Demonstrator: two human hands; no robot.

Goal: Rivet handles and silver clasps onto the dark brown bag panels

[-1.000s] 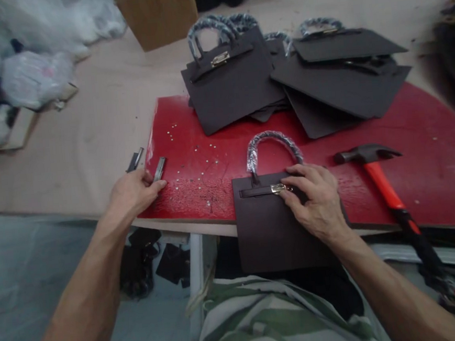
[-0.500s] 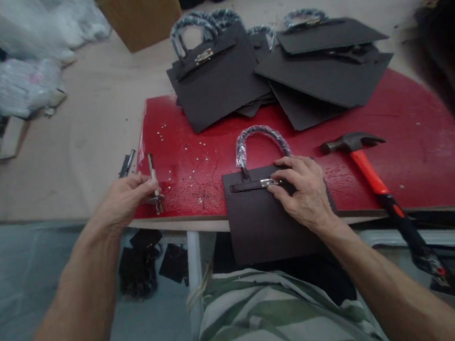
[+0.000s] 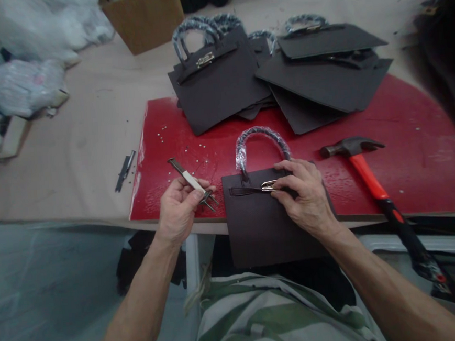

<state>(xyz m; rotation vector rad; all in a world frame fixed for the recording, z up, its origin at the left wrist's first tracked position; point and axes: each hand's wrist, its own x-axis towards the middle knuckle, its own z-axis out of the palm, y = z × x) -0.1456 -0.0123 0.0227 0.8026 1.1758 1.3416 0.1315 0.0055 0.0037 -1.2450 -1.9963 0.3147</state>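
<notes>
My left hand (image 3: 181,205) grips a slim metal hand tool (image 3: 192,180) with a white wrapped middle, a crosspiece and two prongs pointing down to the right. Just right of its prongs lies a dark brown bag panel (image 3: 264,230), overhanging the front edge of the red board. A rounded handle (image 3: 262,132) in clear plastic wrap rises from its top. Across the panel runs a thin strap with a shiny metal clasp (image 3: 268,185). The fingers of my right hand (image 3: 304,193) pinch the clasp and strap, covering their right part.
A claw hammer (image 3: 369,172) lies right on the red board (image 3: 419,160), its handle past the edge. Stacked bag panels (image 3: 224,86) are behind. Small studs dot the board. Another metal tool (image 3: 125,170) lies left. A cardboard box (image 3: 144,19) and plastic-wrapped bundles (image 3: 27,86) stand farther back.
My left hand has moved right from the board's left edge to beside the panel, tilting the tool. The clasp's upper metal part now stands apart from the strap under my right fingers.
</notes>
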